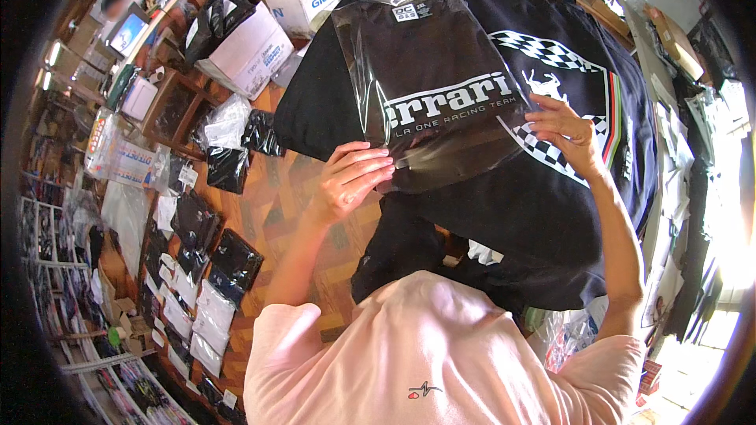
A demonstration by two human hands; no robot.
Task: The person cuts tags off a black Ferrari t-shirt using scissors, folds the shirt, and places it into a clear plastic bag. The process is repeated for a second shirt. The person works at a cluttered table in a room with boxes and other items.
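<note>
A cluttered room with a patterned wooden floor point(287, 193) surrounds the work, and strong light comes in along the right side. Nearest is the person's pale pink T-shirt point(441, 338), with a small emblem on its chest. To its right, clear plastic bags point(563, 338) lie in a crumpled heap. Near left, wrapped garments, among them a white packet point(211, 319) and a black packet point(236, 258), lie in rows.

Farther off, the left hand point(352, 181) grips the near left edge of a clear bag point(457, 167), its fingers on the upper face. The right hand point(568, 132) grasps the same bag by its near right edge, fingers somewhat spread. Inside is a folded black garment point(441, 55) with white lettering across it and a pale label at the far end. The bag is held over a broad black cloth point(504, 228), which bears a checkered shield print point(551, 51) to the right of the bag; whether the two touch, I cannot tell.

Left of the cloth, a clear-wrapped pale bundle point(227, 120) sits beside dark packets point(227, 169). Beyond them stand a white carton point(244, 55) filled with dark packages and, farther still, a second carton point(303, 4). At far left a screen point(127, 35) glows.
</note>
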